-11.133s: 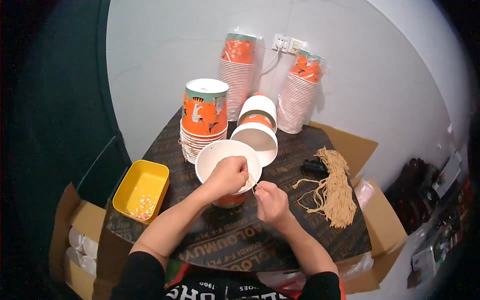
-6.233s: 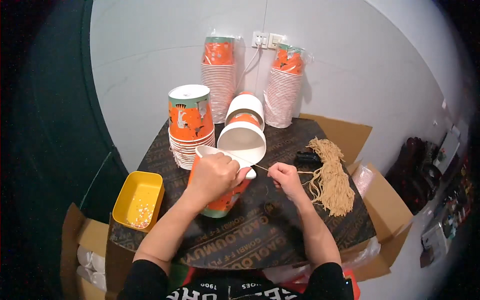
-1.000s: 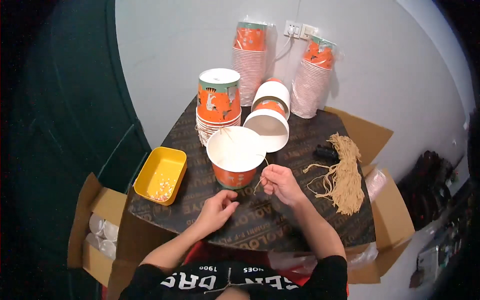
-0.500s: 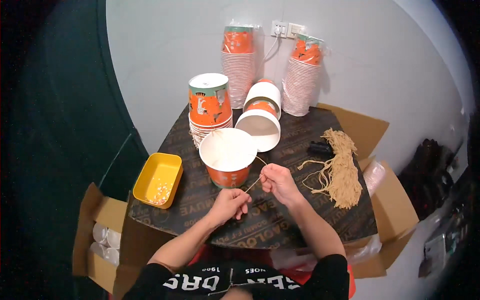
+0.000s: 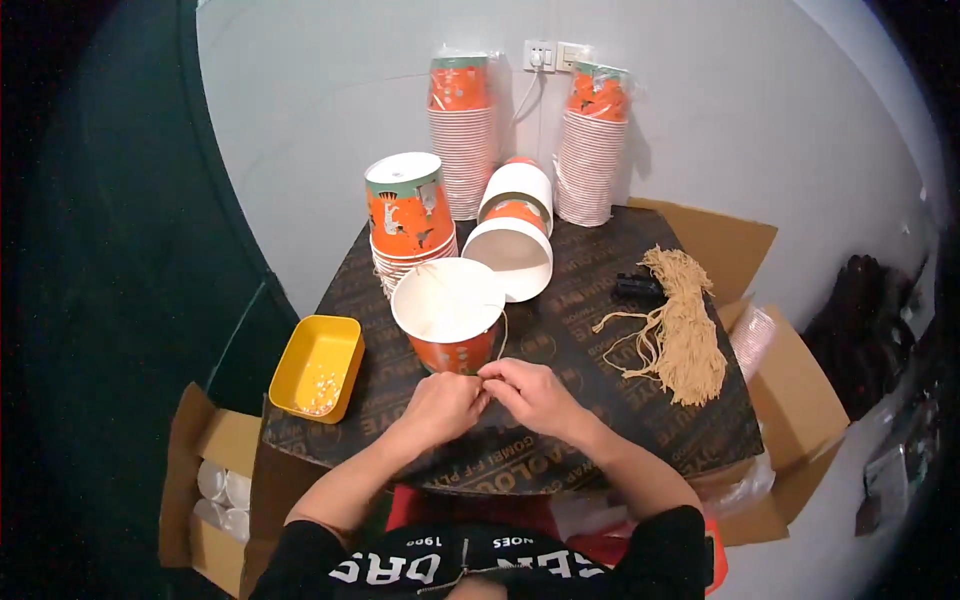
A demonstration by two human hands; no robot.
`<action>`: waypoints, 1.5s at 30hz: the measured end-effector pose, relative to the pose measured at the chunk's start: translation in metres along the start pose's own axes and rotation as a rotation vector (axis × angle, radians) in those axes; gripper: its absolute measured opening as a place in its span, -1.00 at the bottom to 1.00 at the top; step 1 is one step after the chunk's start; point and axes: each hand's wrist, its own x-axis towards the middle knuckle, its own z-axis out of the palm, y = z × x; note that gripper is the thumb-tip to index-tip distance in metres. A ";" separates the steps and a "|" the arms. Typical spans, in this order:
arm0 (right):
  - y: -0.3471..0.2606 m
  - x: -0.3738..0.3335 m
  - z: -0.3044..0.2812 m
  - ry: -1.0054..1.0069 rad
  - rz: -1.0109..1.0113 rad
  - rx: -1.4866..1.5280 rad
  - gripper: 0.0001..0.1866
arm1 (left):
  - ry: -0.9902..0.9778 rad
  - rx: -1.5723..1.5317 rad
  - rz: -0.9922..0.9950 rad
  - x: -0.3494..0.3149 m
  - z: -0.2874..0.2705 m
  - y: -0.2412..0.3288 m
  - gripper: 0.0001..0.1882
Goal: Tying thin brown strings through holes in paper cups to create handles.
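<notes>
An orange paper cup (image 5: 449, 316) with a white inside stood upright near the front of the dark printed tabletop (image 5: 590, 300), its mouth open to the camera. A thin tan string (image 5: 502, 335) ran from the cup's right rim down to the 2 hands just in front of it. The left hand (image 5: 443, 407) and the right hand (image 5: 535, 395) met fingertip to fingertip, both curled tight and pinched together at the lower end of that string; how much of it each one gripped was too small to tell.

Just behind the cup lay a nested row of the same cups on its side (image 5: 515, 235), the white mouth of the nearest one facing forward and almost touching the upright cup's rim. To the left of that row stood a short stack of upturned orange cups (image 5: 409, 225). Against the wall behind were 2 tall wrapped stacks of cups (image 5: 463, 130), 1 on either side of a wall socket (image 5: 554, 55).

On the right part of the table lay a bundle of tan strings (image 5: 680, 325), with a small black object (image 5: 637, 287) at its upper left. At the table's left edge sat a yellow rectangular tray (image 5: 317, 365) with small pale bits in it. Open cardboard boxes (image 5: 215, 490) stood around the table below.
</notes>
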 end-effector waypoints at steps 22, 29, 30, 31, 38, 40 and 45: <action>0.013 0.004 -0.026 0.272 0.205 0.013 -0.90 | 0.550 0.229 0.115 0.017 -0.027 -0.004 -0.70; 0.021 0.015 -0.053 0.647 0.316 0.290 -0.89 | 0.395 0.200 0.123 0.009 -0.022 -0.030 -0.90; 0.019 0.014 -0.053 0.648 0.319 0.289 -0.89 | 0.409 0.167 0.116 0.004 -0.024 -0.027 -0.94; 0.017 0.012 -0.051 0.664 0.280 0.163 -0.89 | 0.407 0.166 0.115 -0.001 -0.027 -0.025 -0.94; -0.014 -0.015 -0.010 0.468 -0.060 -0.256 -0.94 | 0.298 0.084 0.094 -0.031 -0.037 -0.008 -0.93; -0.020 -0.022 0.003 0.440 -0.043 -0.240 -0.92 | 0.267 0.072 0.094 -0.035 -0.039 -0.005 -0.93; -0.025 -0.028 0.020 0.414 -0.060 -0.238 -0.91 | 0.167 0.053 0.087 -0.044 -0.047 0.001 -0.90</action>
